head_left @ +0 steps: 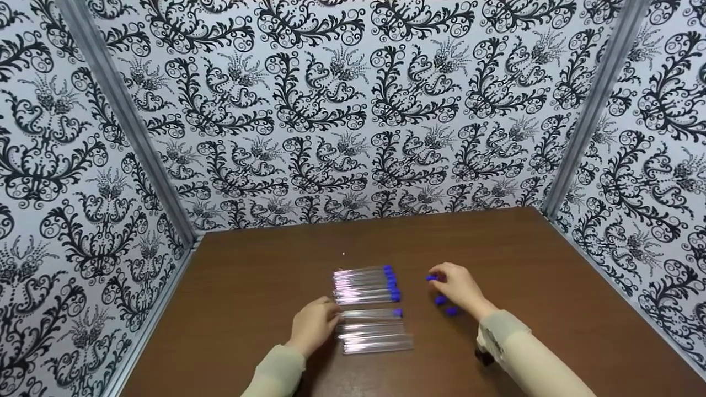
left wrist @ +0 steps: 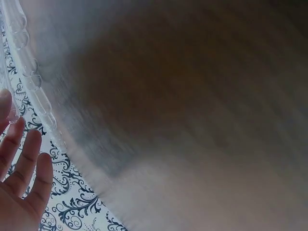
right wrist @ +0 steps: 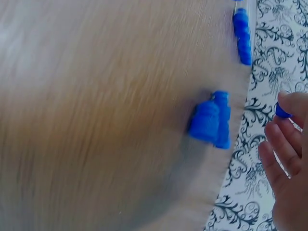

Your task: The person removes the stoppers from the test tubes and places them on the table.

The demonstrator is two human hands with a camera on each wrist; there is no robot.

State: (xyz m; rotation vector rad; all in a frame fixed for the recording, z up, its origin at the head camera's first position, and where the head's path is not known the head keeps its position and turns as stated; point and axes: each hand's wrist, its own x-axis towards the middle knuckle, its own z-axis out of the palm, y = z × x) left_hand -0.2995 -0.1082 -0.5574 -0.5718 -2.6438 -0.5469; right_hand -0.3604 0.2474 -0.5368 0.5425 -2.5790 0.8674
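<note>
My left hand (head_left: 314,325) pinches the rounded end of a clear test tube (left wrist: 11,103) between thumb and forefinger; the other fingers are spread. In the head view, a test tube with a blue cap (head_left: 397,312) extends right from that hand. Just above it is a row of capped test tubes (head_left: 364,285), blue ends to the right. Nearer me lie several test tubes (head_left: 378,345) with no caps visible. My right hand (head_left: 459,285) holds a small blue cap (right wrist: 283,111) between thumb and forefinger, right of the tubes. Two loose blue caps (head_left: 440,300) lie beneath it.
Everything lies on a brown wooden table (head_left: 248,275). Panels with a black scroll pattern (head_left: 342,110) enclose it at the back and both sides, with grey metal posts (head_left: 593,99) at the corners. A small dark piece (head_left: 485,356) shows under the right wrist.
</note>
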